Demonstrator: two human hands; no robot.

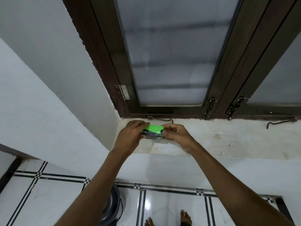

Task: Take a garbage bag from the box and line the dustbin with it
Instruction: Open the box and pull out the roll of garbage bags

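— Where is the box sitting?

— The garbage bag box (154, 132), green on top and dark on the side, is resting at the windowsill (211, 136), below the frosted window (171, 54). The left hand (130, 136) is gripping its left end, fingers curling over the top. The right hand (175, 132) is pinching at the right end, where the flap probably is.

— How is it going to handle?

— Light, thin card, I'm guessing, so easy to crush. Steadying the body and pulling at the end looks right. The bags inside should be soft and slippery, clinging together.

— What is hiding?

— The opening is hiding behind the right fingers; no bag is showing. The left hand is covering part of the label. The dustbin (112, 207) is standing on the floor (162, 207), mostly behind the left arm, so I can't tell whether it is lined.
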